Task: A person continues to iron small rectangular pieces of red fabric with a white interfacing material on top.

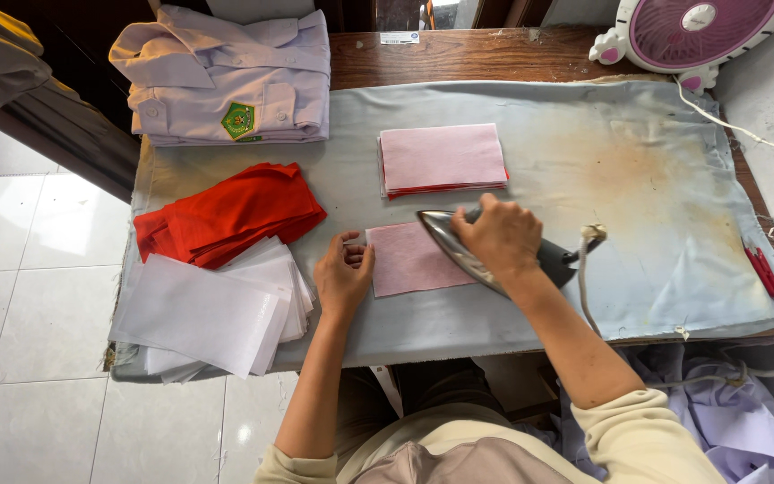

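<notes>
Fabric of a pale pink shade, a small rectangular piece (409,259), is laid flat near the middle of the bench (638,170), a little toward its front edge, on the grey-blue padded cover that is stained brown toward the right. Its surface is seen to be smooth and thin, with straight cut edges. The left edge of the piece is pinned down by the left hand (344,275), whose fingers are curled and pressed on the cloth rather than closed around anything. The handle of an iron (485,251) is gripped by the right hand (499,236), closed fully round it; the pointed metal soleplate is rested on the right part of the pink piece, and a cord is trailed from the iron's rear toward the front edge.

Behind the piece, toward the back edge, a stack of similar pink pieces (442,159) with a red layer beneath is kept. At the left edge, a heap of red cloth (230,213) is lying, and white sheets (212,309) are piled at the front left corner. A folded pale shirt (226,76) with a green badge is placed at the back left corner, and a pink fan (692,31) at the back right corner.
</notes>
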